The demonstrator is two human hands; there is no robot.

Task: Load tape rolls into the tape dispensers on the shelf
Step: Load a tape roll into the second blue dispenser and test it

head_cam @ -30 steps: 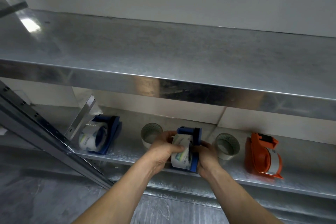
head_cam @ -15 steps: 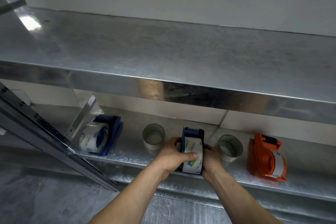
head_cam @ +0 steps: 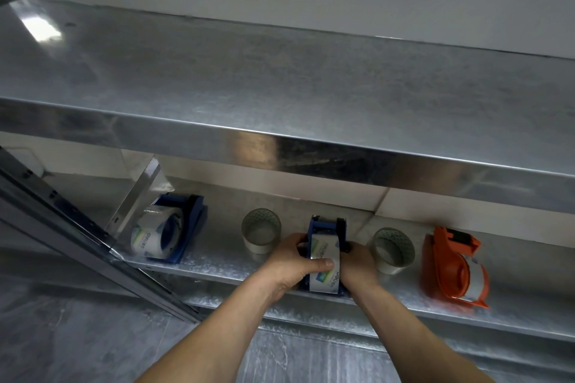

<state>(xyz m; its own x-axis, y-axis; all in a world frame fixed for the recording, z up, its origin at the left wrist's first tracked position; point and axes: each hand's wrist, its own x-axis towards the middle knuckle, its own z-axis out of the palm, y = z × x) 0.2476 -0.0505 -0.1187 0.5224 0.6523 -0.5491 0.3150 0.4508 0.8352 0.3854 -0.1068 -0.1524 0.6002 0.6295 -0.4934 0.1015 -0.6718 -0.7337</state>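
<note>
Shelves [head_cam: 280, 78] of galvanised steel, grey floor [head_cam: 62, 336].

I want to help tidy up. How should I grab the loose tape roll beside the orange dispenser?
Pinch the near wall of the loose tape roll, fingers in the hole, thumb outside, reaching in from the front. It lies flat, hole up; the upper shelf hangs overhead, and the right hand and orange dispenser crowd its sides.
</note>
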